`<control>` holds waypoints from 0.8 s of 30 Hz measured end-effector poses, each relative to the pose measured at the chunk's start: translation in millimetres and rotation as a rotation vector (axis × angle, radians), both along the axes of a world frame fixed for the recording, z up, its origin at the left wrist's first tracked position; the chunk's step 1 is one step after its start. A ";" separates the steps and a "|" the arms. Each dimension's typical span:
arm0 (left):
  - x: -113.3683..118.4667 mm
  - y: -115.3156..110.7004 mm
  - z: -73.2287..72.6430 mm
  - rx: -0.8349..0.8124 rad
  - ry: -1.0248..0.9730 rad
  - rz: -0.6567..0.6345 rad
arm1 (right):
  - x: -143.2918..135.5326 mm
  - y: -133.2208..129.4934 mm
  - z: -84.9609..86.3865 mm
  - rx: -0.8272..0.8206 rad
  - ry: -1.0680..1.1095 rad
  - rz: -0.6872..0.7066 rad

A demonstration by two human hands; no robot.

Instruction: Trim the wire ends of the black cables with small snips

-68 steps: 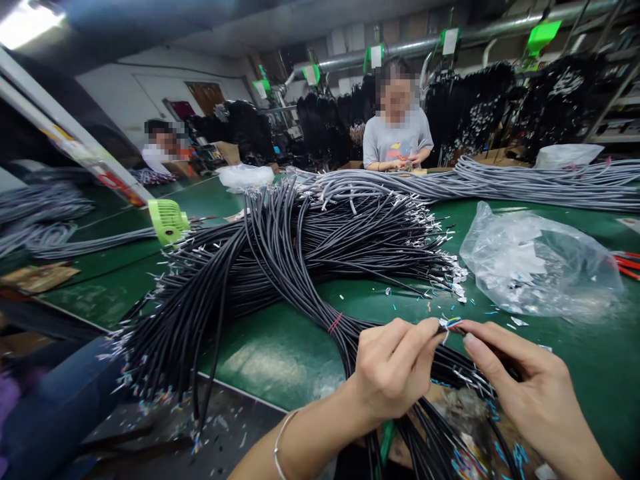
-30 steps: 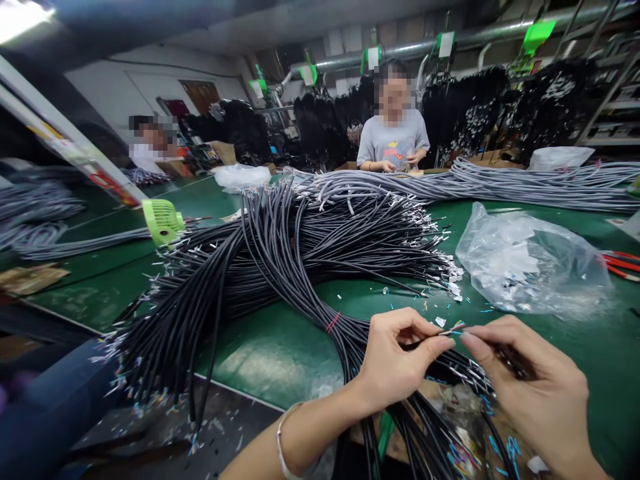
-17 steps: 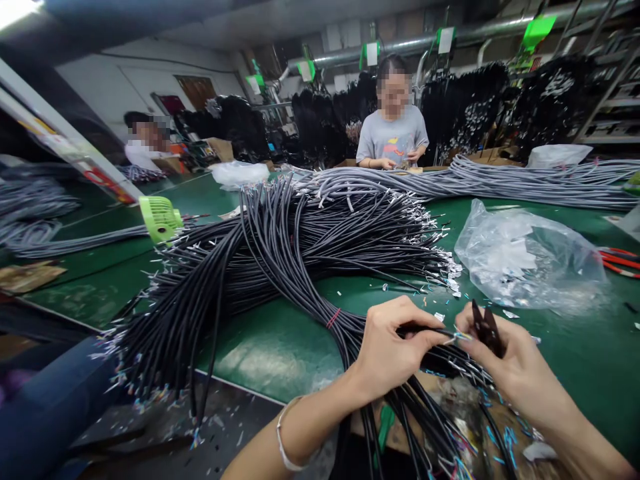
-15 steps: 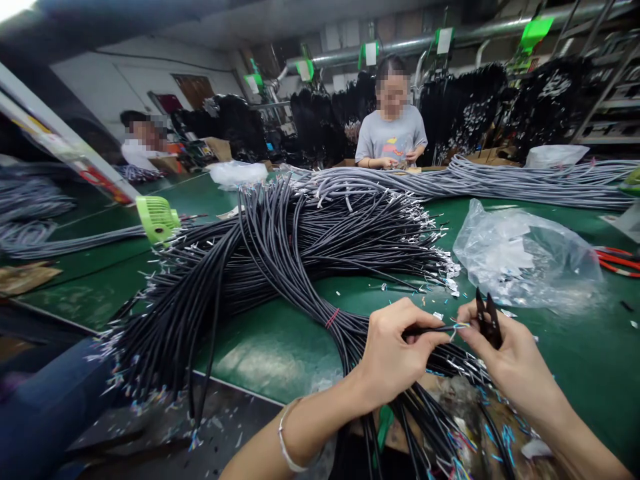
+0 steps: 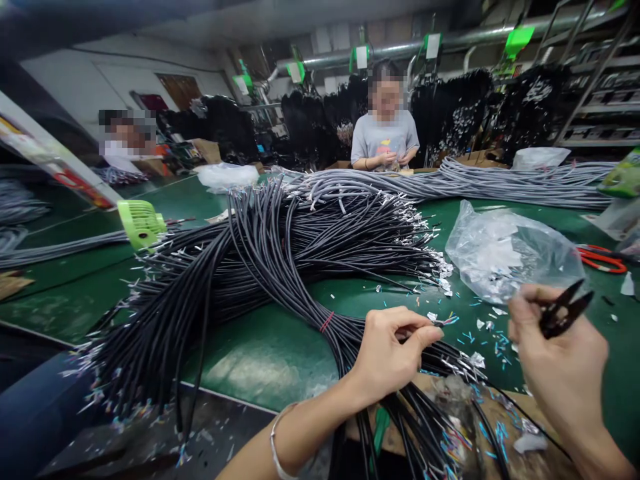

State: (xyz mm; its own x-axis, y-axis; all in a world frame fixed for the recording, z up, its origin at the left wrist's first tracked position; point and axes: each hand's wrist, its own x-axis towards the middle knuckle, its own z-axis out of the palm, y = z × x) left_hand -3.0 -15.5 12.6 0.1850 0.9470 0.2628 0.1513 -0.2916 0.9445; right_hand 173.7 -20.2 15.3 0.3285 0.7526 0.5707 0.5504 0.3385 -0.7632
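Pinched between my left thumb and forefinger is a black cable, and its stripped end with thin coloured wires (image 5: 450,320) pokes out to the right of my left hand (image 5: 387,350). My right hand (image 5: 563,363) is closed around black-bladed cutting nippers (image 5: 567,310), whose jaws stand apart and point up and right. A clear gap separates the nippers from the cable end. Below my left hand runs a bundle of black cables (image 5: 305,297), bound by a red tie (image 5: 327,321). Their stripped ends (image 5: 457,363) lie under and beyond my fingers.
A large heap of black cables (image 5: 260,253) covers the table's middle, with grey cables (image 5: 500,183) behind. Right of it lie a clear plastic bag (image 5: 515,257), red-handled scissors or pliers (image 5: 603,259) and scattered clippings (image 5: 500,343). A green fan (image 5: 140,225) stands left; a co-worker (image 5: 385,137) sits opposite.
My right hand with the nippers has moved right, away from the cable end, and turned. My left hand keeps its hold on the cable, whose coloured wires now show fanned out. The view has shifted slightly.
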 end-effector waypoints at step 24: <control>-0.9 -1.2 2.2 0.070 0.063 0.034 | 11.5 0.8 7.9 0.005 -0.089 -0.088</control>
